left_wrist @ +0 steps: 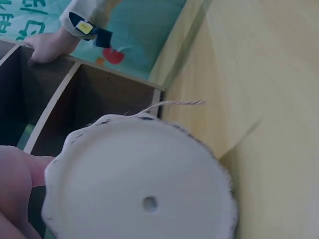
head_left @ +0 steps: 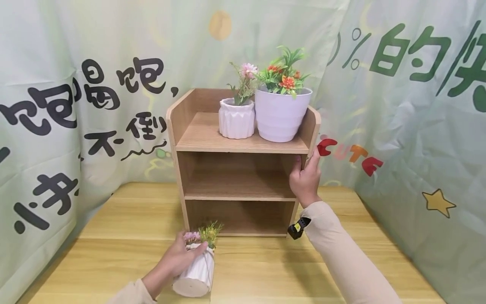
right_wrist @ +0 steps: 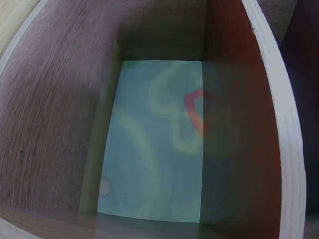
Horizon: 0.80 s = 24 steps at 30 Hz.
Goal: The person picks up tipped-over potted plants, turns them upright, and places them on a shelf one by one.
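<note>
My left hand [head_left: 180,257] grips a small white fluted flowerpot [head_left: 197,274] holding pink and yellow-green artificial flowers. The pot is tilted, its round base turned toward me, in front of the shelf's lower left corner. In the left wrist view the pot's base [left_wrist: 109,174] fills the middle, with a hole in it and a loose string [left_wrist: 184,102] beside its rim. My right hand [head_left: 307,179] holds the right side panel of a three-level wooden shelf [head_left: 243,197], at the middle level. Shelf boards [right_wrist: 291,149] fill the right wrist view; that hand is out of sight there.
On the shelf's top stand a small white pot [head_left: 236,122] with pink flowers and a larger white pot [head_left: 282,116] with orange flowers, side by side. The shelf stands on a wooden table [head_left: 247,270]. Printed cloth [head_left: 402,114] hangs behind and at both sides.
</note>
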{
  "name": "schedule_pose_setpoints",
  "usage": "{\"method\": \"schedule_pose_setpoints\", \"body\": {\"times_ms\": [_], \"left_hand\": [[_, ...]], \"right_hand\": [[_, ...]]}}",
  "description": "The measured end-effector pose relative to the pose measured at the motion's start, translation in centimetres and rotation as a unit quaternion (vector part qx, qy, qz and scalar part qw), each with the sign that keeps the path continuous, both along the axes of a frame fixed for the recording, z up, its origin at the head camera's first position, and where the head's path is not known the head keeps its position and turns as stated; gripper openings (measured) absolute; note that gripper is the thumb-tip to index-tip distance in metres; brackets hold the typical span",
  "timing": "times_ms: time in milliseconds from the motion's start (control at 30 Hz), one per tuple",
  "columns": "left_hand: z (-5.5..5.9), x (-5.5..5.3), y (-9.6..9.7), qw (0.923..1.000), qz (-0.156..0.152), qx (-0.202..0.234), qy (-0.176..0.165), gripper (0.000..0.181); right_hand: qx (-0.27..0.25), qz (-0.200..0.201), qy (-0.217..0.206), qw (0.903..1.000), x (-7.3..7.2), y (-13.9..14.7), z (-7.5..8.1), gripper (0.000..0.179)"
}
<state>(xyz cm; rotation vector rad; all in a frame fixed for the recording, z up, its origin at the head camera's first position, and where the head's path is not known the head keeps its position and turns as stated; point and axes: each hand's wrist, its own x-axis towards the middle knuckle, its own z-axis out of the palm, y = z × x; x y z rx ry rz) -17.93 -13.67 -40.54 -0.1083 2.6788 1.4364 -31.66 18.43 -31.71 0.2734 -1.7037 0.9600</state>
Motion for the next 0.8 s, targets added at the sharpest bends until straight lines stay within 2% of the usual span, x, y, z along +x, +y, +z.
{"method": "schedule_pose_setpoints", "body": {"times_ms": [267, 567, 800], "left_hand": [[-0.78, 0.58, 0.3, 0.9996, -0.004, -0.006, -0.026, 0.108], [-0.78, 0.63, 0.35, 0.9996, -0.016, 0.014, -0.018, 0.115], [-0.92, 0.76, 0.43, 0.9993, -0.011, 0.035, -0.007, 0.115]], "right_hand": [[0.011, 0.008, 0.011, 0.9998, -0.04, 0.09, 0.11, 0.051], [0.01, 0.003, 0.006, 0.9999, -0.14, 0.23, 0.36, 0.05], [0.002, 0.011, -0.001, 0.9999, -0.19, 0.17, 0.24, 0.049]]}}
